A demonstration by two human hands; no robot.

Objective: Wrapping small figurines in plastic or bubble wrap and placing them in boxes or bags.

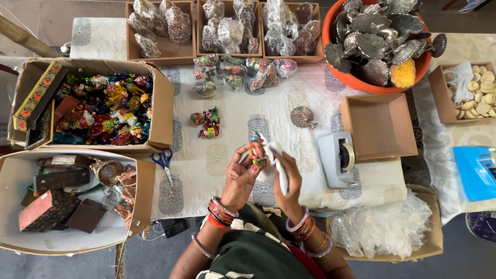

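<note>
Painted figurine (257,153) — small, multicoloured in orange, green and red, held above the near edge of the tabletop (232,155), in front of the person's body. Left hand (242,175): fingers curled closed around the figurine from the left and below. Right hand (285,178): fingers closed on a white cloth (274,163) that lies against the figurine's right side and hangs down over the palm. Both wrists carry stacked bangles, red and gold on the left, pink and orange on the right. Tabletop covering: white quilted fabric with a grey printed motif. Just beyond the hands, a pair of loose painted figurines (207,123) lying on the fabric; further back, a row of plastic-wrapped painted figurines (243,70). To the right of the hands, a small silver peacock-shaped piece (303,117), a grey tape dispenser (337,157), and an empty shallow cardboard tray (380,126). To the left, blue-handled scissors (165,161) — lying close to the corner of an open cardboard box of painted figurines (106,108). Near left, a second open carton (67,199) holding dark wooden boxes and brass-coloured pieces. Far edge: three cardboard trays of wrapped items (227,28). Far right: an orange tub (374,44) heaped with silver leaf-shaped metal pieces, a small box of pale round discs (467,93), and a blue object (478,170) at the frame edge. Near right, below the tabletop edge, a carton of clear plastic wrap (385,225).
</note>
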